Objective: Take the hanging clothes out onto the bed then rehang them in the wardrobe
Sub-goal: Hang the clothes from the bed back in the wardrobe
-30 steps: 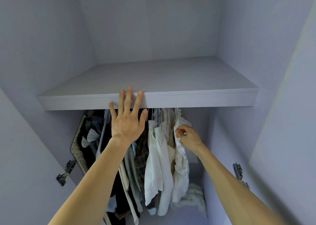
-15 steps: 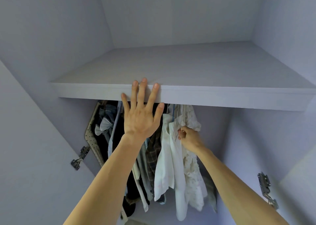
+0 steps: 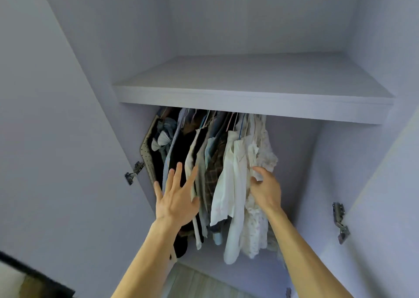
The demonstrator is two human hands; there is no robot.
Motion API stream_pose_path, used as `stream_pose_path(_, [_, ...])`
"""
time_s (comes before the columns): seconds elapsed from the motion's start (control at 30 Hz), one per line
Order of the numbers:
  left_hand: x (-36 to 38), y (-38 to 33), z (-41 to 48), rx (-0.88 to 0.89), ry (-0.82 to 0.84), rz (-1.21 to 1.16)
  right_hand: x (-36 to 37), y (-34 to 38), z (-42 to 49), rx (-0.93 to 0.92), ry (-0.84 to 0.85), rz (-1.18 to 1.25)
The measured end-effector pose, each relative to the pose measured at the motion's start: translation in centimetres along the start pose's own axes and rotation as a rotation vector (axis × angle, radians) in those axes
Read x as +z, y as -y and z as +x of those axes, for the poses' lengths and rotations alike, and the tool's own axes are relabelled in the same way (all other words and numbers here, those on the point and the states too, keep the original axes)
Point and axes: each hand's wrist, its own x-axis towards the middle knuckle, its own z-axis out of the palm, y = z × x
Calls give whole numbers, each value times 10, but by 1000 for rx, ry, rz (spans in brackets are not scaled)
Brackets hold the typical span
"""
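Observation:
Several garments hang close together under the wardrobe's shelf [image 3: 249, 101]: dark and striped ones at the left, a plaid shirt [image 3: 214, 168] in the middle, a white shirt [image 3: 233, 179] and a white lace garment [image 3: 265, 159] at the right. My left hand [image 3: 178, 199] is spread open in front of the dark clothes, fingers straight. My right hand [image 3: 266, 188] grips a fold of the white lace garment. The rail and hanger hooks are mostly hidden behind the shelf edge.
The wardrobe's pale side walls stand close on both sides, with metal door hinges at the left [image 3: 133, 173] and the right [image 3: 340, 223]. A spotted panel [image 3: 148, 159] leans against the left wall inside. Pale wooden floor [image 3: 192, 284] shows below.
My left hand has come off the shelf's front edge and dropped down in front of the clothes. My right hand has slid lower on the lace garment. The view has pulled back and tilted down.

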Motion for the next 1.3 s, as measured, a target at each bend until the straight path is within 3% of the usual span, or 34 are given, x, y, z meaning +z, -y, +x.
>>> stream_pose_path(0.2, [22, 85, -176, -357, 103, 38, 40, 44, -127, -184, 378, -8])
stream_pose_path(0.5, [36, 129, -521, -961, 143, -48, 89, 97, -404, -931, 961, -77])
stream_pose_path(0.7, [53, 60, -736, -1436, 50, -161, 79, 88, -594, -1356, 1400, -116])
stream_pose_path(0.87, [65, -39, -860, -1812, 6, -248, 50, 75, -716, -1705, 1693, -110])
stream_pose_path(1.1, [77, -172, -934, -2269, -225, -289, -8, 57, -818, -2143, 1934, -8])
stream_pose_path(1.3, [91, -266, -942, -2575, -375, -325, -47, 34, -855, -2333, 2080, 116])
